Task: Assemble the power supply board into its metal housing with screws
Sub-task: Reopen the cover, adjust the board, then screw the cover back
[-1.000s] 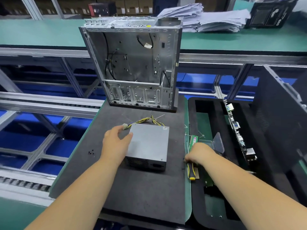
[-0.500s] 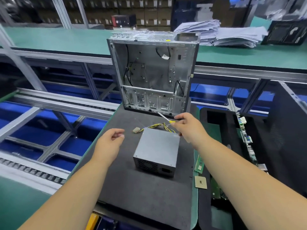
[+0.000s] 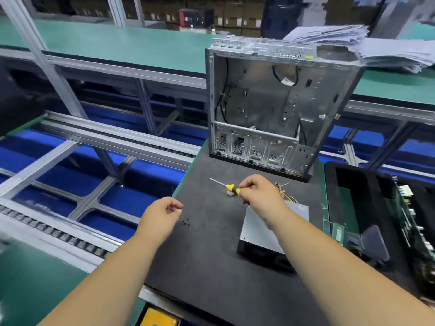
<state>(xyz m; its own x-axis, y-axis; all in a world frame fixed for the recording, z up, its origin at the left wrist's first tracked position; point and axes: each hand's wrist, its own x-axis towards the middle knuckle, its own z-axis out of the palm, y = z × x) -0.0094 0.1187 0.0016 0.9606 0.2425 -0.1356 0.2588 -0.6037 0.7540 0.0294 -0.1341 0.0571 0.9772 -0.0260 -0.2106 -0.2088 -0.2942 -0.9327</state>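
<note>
R hand (image 3: 259, 194) gripped yellow-black screwdriver (image 3: 231, 186), L hand (image 3: 162, 214) loosely curled, empty, near tiny black screws (image 3: 186, 222) at dark mat's left edge; grey metal PSU box (image 3: 268, 234) mid-mat, outside open steel chassis (image 3: 277, 109); screws might get knocked off.

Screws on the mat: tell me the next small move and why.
Probably the left hand should drop to pick a screw from the small black screws just beside it: it pinches nothing visible, while the right hand grips the screwdriver.
</note>
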